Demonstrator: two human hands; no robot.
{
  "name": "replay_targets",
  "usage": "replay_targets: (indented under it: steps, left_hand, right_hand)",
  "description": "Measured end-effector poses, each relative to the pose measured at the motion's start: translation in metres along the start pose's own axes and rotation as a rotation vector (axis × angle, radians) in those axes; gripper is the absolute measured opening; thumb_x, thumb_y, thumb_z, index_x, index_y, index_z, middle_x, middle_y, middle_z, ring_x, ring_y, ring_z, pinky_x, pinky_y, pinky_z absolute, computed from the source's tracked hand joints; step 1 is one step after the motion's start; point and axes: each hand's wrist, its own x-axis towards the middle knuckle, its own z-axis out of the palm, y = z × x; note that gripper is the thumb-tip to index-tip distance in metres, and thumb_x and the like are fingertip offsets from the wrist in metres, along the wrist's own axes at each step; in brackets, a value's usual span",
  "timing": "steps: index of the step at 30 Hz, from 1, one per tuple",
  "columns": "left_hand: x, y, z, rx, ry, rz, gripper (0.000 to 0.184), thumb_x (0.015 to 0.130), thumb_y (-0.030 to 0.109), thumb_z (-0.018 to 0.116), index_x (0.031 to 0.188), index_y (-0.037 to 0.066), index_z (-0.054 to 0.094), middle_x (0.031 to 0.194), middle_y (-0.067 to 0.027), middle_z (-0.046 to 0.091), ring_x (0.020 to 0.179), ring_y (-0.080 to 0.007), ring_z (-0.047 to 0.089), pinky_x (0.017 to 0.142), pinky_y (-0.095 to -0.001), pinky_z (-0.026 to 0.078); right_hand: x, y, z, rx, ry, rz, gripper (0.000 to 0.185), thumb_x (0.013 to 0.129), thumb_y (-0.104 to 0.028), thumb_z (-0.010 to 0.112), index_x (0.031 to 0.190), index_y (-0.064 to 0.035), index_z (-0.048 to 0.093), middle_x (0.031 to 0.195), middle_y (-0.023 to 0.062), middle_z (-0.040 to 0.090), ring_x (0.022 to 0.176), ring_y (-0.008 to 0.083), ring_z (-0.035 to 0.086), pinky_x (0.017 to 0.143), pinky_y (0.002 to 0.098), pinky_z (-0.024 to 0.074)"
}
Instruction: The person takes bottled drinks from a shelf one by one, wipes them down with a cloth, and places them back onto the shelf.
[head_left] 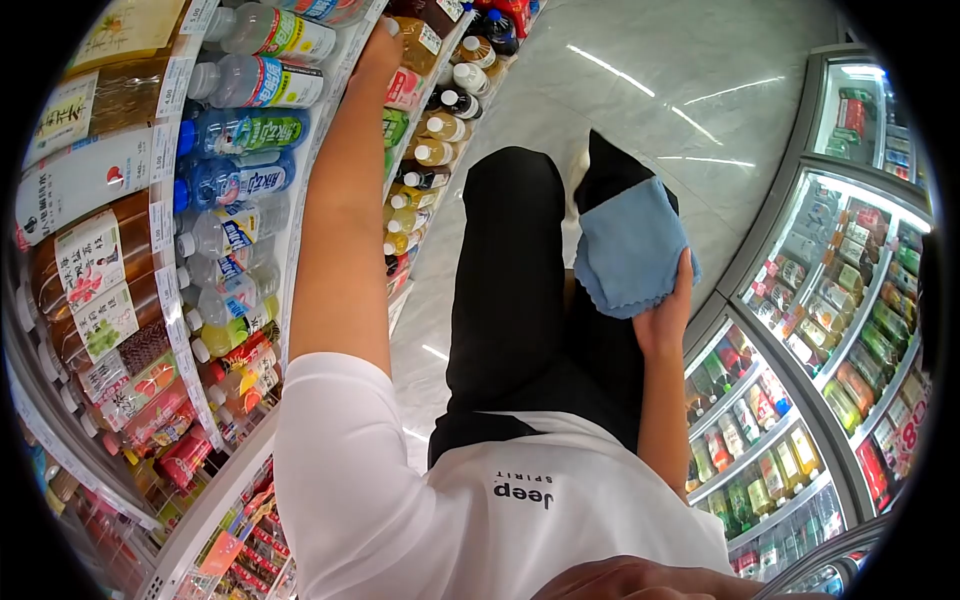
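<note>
Blue scallop-edged cloth (632, 250) sits in the grasp of the right hand (662, 315), in front of the black trousers (505, 250) in the head view. The step in hand appears to be a reach past the shelf rail (338, 95), where the next move calls for care among close-set bottles (436, 152); the left hand (378, 55), arm stretched straight, is beside an amber drink bottle (414, 45), its grip impossible to tell.
</note>
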Motion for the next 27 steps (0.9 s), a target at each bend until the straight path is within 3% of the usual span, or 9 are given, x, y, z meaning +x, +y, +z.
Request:
replay_targets:
  steps: [4,7,10,13,16,22,25,27]
  left_hand:
    - [-0.001,0.017,-0.020,0.064,-0.152,-0.038,0.059,0.087,0.032,0.070,0.136,0.007,0.048,0.136,-0.0261,0.053,0.128,-0.0430,0.050,0.108,-0.0525,0.039]
    - [-0.006,0.023,-0.026,0.031,-0.131,-0.026,0.047,0.089,0.030,0.067,0.123,0.004,0.049,0.132,-0.0285,0.054,0.114,-0.0466,0.057,0.096,-0.0535,0.046]
    - [-0.013,0.034,-0.026,0.221,-0.116,0.002,0.053,0.089,0.032,0.069,0.129,0.004,0.049,0.129,-0.0226,0.057,0.125,-0.0392,0.052,0.102,-0.0501,0.045]
    - [-0.026,0.061,-0.048,0.273,-0.168,0.034,0.047,0.090,0.030,0.068,0.125,0.005,0.050,0.122,-0.0171,0.060,0.119,-0.0344,0.055,0.095,-0.0464,0.049]
    - [-0.037,0.068,-0.051,0.289,-0.081,0.069,0.042,0.089,0.028,0.069,0.122,0.008,0.052,0.117,-0.0125,0.061,0.113,-0.0305,0.057,0.089,-0.0432,0.052]
    - [-0.052,0.087,-0.088,0.186,-0.007,0.113,0.041,0.091,0.029,0.068,0.123,0.010,0.052,0.118,-0.0129,0.061,0.108,-0.0324,0.060,0.086,-0.0432,0.052]
    - [-0.071,0.112,-0.115,0.057,-0.018,0.028,0.045,0.092,0.028,0.067,0.129,0.009,0.052,0.120,-0.0136,0.061,0.108,-0.0363,0.059,0.086,-0.0443,0.051]
    - [-0.083,0.129,-0.138,-0.143,0.064,0.086,0.042,0.092,0.026,0.067,0.127,0.008,0.053,0.118,-0.0136,0.061,0.108,-0.0366,0.059,0.086,-0.0441,0.050]
  right_hand:
    - [0.006,0.000,-0.003,0.022,-0.046,0.002,0.062,0.103,-0.046,0.046,0.146,-0.0009,0.040,0.149,0.0147,0.045,0.135,0.0296,0.047,0.114,0.0418,0.0366]
    - [0.014,-0.001,0.000,0.040,-0.070,0.031,0.062,0.104,-0.045,0.046,0.146,-0.0004,0.040,0.149,0.0151,0.045,0.135,0.0297,0.047,0.114,0.0421,0.0370]
    - [0.017,0.000,-0.004,0.063,-0.090,0.038,0.062,0.104,-0.045,0.046,0.146,0.0002,0.040,0.150,0.0154,0.044,0.135,0.0300,0.046,0.114,0.0426,0.0367]
    - [0.016,-0.002,-0.004,0.082,-0.097,0.030,0.063,0.104,-0.046,0.045,0.146,0.0004,0.039,0.150,0.0155,0.044,0.136,0.0302,0.046,0.115,0.0430,0.0361]
    - [0.016,-0.002,-0.009,0.114,-0.115,0.028,0.063,0.104,-0.047,0.043,0.147,0.0001,0.039,0.150,0.0152,0.044,0.136,0.0302,0.046,0.115,0.0437,0.0354]
    - [0.013,-0.006,-0.009,0.131,-0.136,0.046,0.062,0.105,-0.047,0.038,0.147,-0.0012,0.039,0.150,0.0136,0.045,0.136,0.0301,0.046,0.116,0.0445,0.0346]
    - [0.015,-0.005,-0.012,0.111,-0.183,0.025,0.061,0.106,-0.047,0.037,0.147,-0.0018,0.039,0.150,0.0130,0.045,0.136,0.0301,0.046,0.116,0.0445,0.0346]
    - [0.018,-0.003,-0.016,0.099,-0.216,0.011,0.061,0.106,-0.046,0.037,0.147,-0.0022,0.039,0.150,0.0129,0.045,0.136,0.0303,0.046,0.116,0.0448,0.0345]
